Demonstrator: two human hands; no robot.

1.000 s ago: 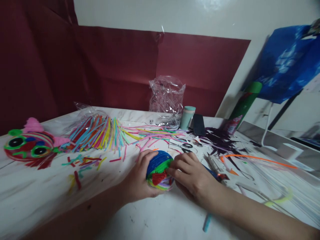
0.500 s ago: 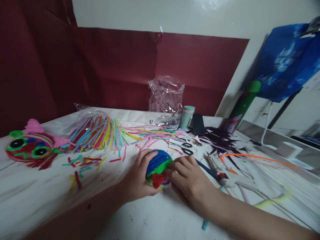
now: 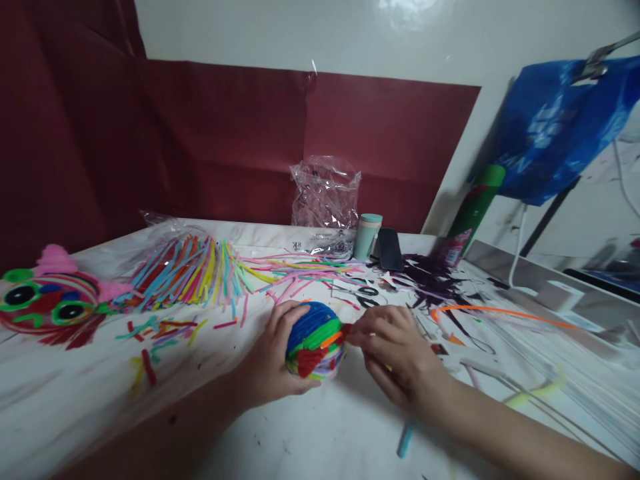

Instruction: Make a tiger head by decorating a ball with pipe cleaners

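Note:
My left hand (image 3: 280, 353) grips a ball (image 3: 315, 333) wound with blue, green and multicoloured pipe cleaners, the thumb beneath it and the fingers over its far side. A red triangular piece (image 3: 310, 361) sticks out of the side facing me, with an orange strip (image 3: 331, 340) just above. At the ball's right edge my right hand (image 3: 395, 353) is closed in a pinch by a small red piece (image 3: 347, 330). What lies between these fingertips is mostly hidden. Beyond the right hand, a glue gun (image 3: 470, 363) is partly covered.
A finished pipe-cleaner fish (image 3: 50, 307) lies at the far left. Behind are loose pipe cleaners (image 3: 190, 273), scissors (image 3: 367, 293), a green cup (image 3: 367, 237), a phone (image 3: 390, 250) and purple scraps (image 3: 430, 280). Clear glue sticks (image 3: 555, 367) and a blue stub (image 3: 405, 440) lie rightward.
My right hand has drawn slightly away from the ball, uncovering the orange strip and small red piece at its right edge. The left hand keeps its hold. The whole view has shifted slightly.

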